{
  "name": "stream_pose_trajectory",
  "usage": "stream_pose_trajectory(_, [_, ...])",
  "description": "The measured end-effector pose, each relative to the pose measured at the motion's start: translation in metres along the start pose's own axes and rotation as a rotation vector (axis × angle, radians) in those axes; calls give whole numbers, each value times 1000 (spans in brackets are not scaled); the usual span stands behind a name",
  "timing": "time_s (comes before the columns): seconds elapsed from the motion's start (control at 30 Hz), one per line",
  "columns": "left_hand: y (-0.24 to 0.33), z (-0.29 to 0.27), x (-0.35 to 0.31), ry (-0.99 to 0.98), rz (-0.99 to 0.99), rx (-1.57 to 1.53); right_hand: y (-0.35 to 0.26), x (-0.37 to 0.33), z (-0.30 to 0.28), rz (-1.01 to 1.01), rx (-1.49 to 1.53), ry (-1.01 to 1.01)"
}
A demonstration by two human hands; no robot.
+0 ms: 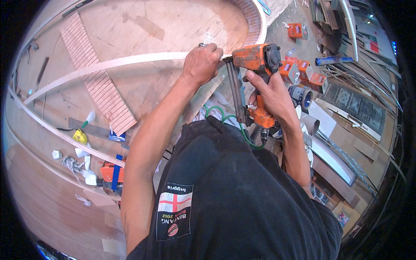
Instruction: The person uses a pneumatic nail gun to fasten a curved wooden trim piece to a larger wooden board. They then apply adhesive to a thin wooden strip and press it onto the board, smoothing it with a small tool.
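Observation:
My right hand (pixel 274 96) is wrapped round the handle of an orange pneumatic nail gun (pixel 250 56), its thumb along the near side. The gun's nose points left and meets the end of a long pale curved strip (pixel 125 61), just beyond my left fist. My left hand (pixel 202 63) is closed over that strip close to the nose; the fingers' undersides are hidden. A green coiled air hose (pixel 248 141) joins the bottom of the grip. Under the strip lies a ribbed wooden slat panel (pixel 97 71) on the large wooden board (pixel 143 102).
A curved ribbed rim (pixel 255 21) rises at the far side. On the left lie a yellow tape measure (pixel 79 136), crumpled paper (pixel 73 164) and an orange tool (pixel 109 172). Orange boxes (pixel 298 30), a blue roll (pixel 333 60) and wood offcuts (pixel 346 151) crowd the right.

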State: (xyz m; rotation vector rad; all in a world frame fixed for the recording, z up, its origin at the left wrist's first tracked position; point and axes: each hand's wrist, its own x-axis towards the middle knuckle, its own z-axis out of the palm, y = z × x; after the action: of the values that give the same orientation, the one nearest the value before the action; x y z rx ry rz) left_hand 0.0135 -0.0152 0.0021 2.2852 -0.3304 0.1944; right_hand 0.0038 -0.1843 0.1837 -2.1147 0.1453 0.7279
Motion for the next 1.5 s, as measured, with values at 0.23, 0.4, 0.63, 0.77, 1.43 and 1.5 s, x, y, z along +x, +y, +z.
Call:
stream_pose_trajectory(0.23, [-1, -2, 0, -5, 8, 3, 2, 3, 0, -53, 39, 28])
stream_pose_trajectory(0.4, [4, -8, 1, 15, -15, 8, -6, 2, 3, -68, 48, -31])
stream_pose_trajectory(0.63, [0, -8, 0, 53, 16, -20, -4, 3, 4, -59, 18, -24])
stream_pose_trajectory(0.77, [-2, -7, 0, 70, 22, -18, -4, 3, 4, -52, 19, -17])
stream_pose_trajectory(1.43, [-6, -11, 0, 3, 11, -99, -7, 2, 2, -46, 26, -39])
stream_pose_trajectory(1.5, [-6, -10, 0, -13, 3, -120, -10, 1, 4, -43, 19, -39])
